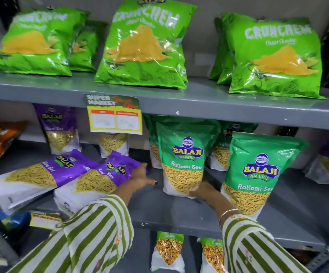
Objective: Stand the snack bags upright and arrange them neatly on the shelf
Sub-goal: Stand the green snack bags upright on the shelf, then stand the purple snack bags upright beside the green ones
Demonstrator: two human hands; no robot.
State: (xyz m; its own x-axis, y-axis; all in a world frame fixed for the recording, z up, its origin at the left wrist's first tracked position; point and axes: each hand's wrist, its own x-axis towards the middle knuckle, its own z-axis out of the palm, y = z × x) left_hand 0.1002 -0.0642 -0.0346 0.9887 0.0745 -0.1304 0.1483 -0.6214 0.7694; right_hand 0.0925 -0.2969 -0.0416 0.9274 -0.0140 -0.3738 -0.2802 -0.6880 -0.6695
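A grey metal shelf point(179, 211) in a shop rack carries Balaji snack bags. The left hand point(140, 177) lies against the top edge of a tilted purple Aloo Sev bag point(98, 182), fingers point(142, 168) spread along it and thumb loose; whether it truly grips the bag cannot be told. The right hand point(203, 191) is cupped around the bottom corner of an upright green Ratlami Sev bag point(181, 160), fingers pressed to its base. Just right of that hand stands a second Ratlami Sev bag point(258, 174). Left of the left hand, another Aloo Sev bag point(33, 178) lies flat. Behind the fingers, two more Aloo Sev bags point(60, 129) stand upright. On the shelf above sit green Crunchem bags point(140, 46), with a yellow price tag point(114, 119) hanging from its edge.
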